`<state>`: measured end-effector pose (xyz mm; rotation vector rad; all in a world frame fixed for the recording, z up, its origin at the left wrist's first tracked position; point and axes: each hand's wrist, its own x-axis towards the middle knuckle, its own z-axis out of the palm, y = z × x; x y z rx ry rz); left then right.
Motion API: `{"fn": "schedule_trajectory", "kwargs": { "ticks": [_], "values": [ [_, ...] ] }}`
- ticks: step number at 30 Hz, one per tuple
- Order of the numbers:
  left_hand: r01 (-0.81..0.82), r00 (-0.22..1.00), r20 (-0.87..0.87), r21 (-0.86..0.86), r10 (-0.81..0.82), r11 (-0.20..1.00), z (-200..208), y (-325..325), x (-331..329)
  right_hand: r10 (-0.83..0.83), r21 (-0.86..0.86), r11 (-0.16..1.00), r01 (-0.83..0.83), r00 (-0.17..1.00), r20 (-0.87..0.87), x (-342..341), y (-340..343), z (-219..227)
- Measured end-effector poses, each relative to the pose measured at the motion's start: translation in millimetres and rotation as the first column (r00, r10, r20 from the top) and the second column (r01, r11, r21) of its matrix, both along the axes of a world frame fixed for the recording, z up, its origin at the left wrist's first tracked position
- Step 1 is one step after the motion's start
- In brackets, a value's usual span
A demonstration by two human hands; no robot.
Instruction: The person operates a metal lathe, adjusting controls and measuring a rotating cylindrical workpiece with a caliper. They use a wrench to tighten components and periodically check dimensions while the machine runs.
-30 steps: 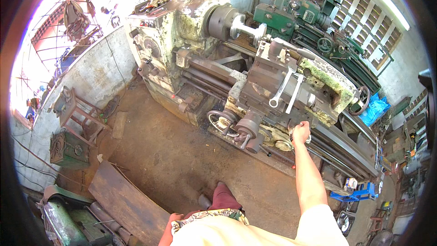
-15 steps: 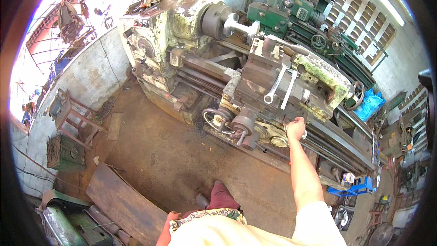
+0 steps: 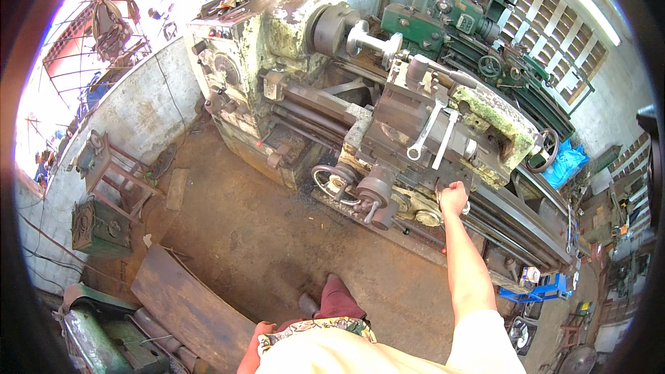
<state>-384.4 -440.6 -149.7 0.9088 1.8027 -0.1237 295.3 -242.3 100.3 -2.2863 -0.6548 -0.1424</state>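
A big worn lathe [image 3: 301, 34] with chipped pale-green paint stands before me. My right hand [image 3: 454, 198], arm stretched forward, is closed at the front of its carriage around what looks like a dark lever, mostly hidden by the fingers. Just above it, a ring-ended wrench [image 3: 424, 131] and a second wrench [image 3: 447, 138] lie on the cross slide. To the left, the chuck [image 3: 335, 29] holds a flanged metal workpiece [image 3: 375, 44]. A handwheel [image 3: 335, 185] sits low on the carriage. My left hand [image 3: 264, 329] rests by my hip, its fingers mostly hidden.
Behind stands a green lathe [image 3: 422, 28], with a blue plastic bag [image 3: 566, 164] near its right end. A blue metal stand [image 3: 537, 289] is at the lower right. Along the left are a wooden stand [image 3: 118, 173], a green box [image 3: 101, 227] and a curved brown sheet [image 3: 183, 305].
The whole view has shifted slightly, so the lathe appears a little further right and lower. My right hand stays at the same spot on the carriage; my left hand has not moved.
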Motion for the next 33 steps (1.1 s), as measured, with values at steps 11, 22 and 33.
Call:
{"fn": "schedule_trajectory", "kwargs": {
  "ticks": [11, 22, 33],
  "values": [
    [0.011, 1.000, 0.008, 0.013, -0.011, 1.000, -9, 1, 2, 0.016, 0.013, 1.000, -0.015, 1.000, -0.026, 3, 0, -2],
    [0.097, 0.995, -0.001, 0.004, -0.097, 0.995, -16, 9, 2, -0.014, -0.032, 0.999, 0.013, 0.998, -0.054, 1, 2, 3],
    [0.156, 0.987, -0.026, -0.020, -0.157, 0.988, -26, 9, -3, -0.007, -0.035, 0.999, 0.006, 0.999, -0.039, 2, 2, 0]
  ]
}}
